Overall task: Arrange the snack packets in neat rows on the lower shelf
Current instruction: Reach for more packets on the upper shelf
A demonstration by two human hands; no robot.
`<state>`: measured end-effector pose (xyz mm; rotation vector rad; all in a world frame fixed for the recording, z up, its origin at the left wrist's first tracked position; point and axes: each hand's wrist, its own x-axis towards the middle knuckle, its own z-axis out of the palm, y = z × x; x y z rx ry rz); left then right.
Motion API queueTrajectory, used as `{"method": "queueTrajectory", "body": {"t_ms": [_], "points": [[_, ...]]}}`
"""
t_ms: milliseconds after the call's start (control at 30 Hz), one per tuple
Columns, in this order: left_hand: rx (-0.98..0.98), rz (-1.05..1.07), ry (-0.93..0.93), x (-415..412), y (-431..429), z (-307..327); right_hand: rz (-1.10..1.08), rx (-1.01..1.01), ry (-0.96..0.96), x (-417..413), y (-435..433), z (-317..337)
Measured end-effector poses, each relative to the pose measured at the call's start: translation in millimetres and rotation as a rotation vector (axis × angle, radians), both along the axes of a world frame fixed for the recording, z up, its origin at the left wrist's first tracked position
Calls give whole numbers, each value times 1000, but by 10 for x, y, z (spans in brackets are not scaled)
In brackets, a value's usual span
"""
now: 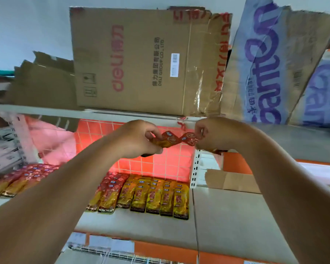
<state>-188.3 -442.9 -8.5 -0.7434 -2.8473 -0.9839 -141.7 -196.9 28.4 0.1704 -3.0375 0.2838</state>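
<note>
Both hands are raised in front of the upper shelf edge, well above the lower shelf (137, 223). My left hand (139, 139) pinches a red and yellow snack packet (165, 141) at its left end. My right hand (211, 135) pinches a second red packet (190, 139), which touches or overlaps the first. Below, on the lower shelf, yellow snack packets (158, 197) lie in overlapping rows, with red ones (111, 189) beside them on the left. A further pile of red packets (21, 180) lies at the far left, partly hidden by my left forearm.
A large brown cardboard box (133, 60) stands on the upper shelf (46, 111), with flattened boxes on either side. A red wire grid (160, 164) backs the lower shelf. A perforated white upright (195, 168) bounds it on the right, with cardboard sheets (231, 180) beyond.
</note>
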Motion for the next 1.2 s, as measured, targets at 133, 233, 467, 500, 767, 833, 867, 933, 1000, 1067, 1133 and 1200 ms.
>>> {"method": "queueTrajectory", "body": {"t_ms": [133,233,467,500,767,833,867,933,1000,1067,1133,1200], "points": [[58,92,24,49,-725,-177,55,3,13,-175,-704,-156],[59,174,42,115,-1206,-319,94,-41,38,-288,-1208,-341],[115,404,6,218,-2116,-803,217,-281,1,-602,-2133,-942],[101,437,11,222,-2210,-885,228,-311,-4,-650,-2239,-1040],[139,648,56,-73,-2765,-1549,247,-348,-44,-1151,-3045,-1849],[120,679,65,-245,-2869,-1713,250,-375,-56,-1326,-3223,-2025],[114,693,67,-330,-2916,-1792,252,-391,-58,-1394,-3295,-2091],[146,725,50,-536,-3032,-1961,264,-429,-73,-1583,-3435,-2229],[174,766,32,-699,-3138,-2102,261,-461,-107,-1754,-3551,-2340],[157,803,27,-833,-3227,-2208,267,-468,-118,-1905,-3647,-2418],[147,838,25,-952,-3321,-2298,286,-445,-105,-2051,-3739,-2479],[166,874,18,-1045,-3419,-2380,307,-431,-108,-2161,-3825,-2543]]}}
